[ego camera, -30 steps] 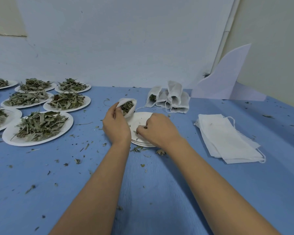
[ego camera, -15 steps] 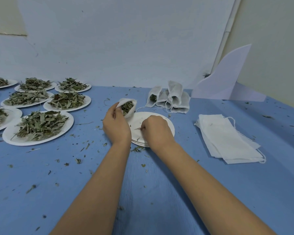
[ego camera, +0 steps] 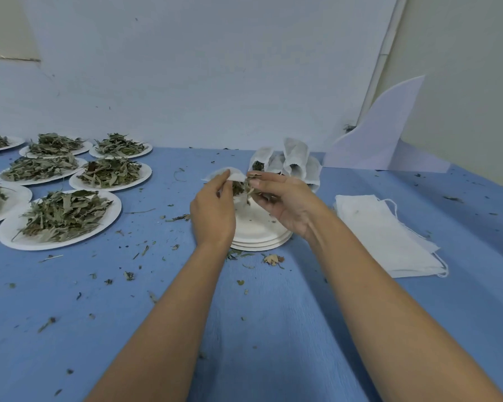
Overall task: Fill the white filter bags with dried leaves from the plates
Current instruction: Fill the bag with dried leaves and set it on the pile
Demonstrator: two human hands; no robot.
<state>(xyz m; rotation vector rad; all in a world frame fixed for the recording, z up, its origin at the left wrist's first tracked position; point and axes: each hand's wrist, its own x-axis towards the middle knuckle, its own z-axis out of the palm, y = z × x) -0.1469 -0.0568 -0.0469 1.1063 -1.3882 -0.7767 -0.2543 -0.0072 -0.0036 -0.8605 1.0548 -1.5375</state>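
Blue table (ego camera: 273, 329): bag (ego camera: 236, 177) pinched open by left hand (ego camera: 212, 210); leaves (ego camera: 248, 187) pinched by right hand (ego camera: 288, 204) could be spilled outside it.

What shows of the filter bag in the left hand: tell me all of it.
The filter bag is white, thin, fabric-like and crumpled. The left hand pinches its rim, holding it above the stacked white plates, mouth open and showing dried leaves; the right hand pinches more there.
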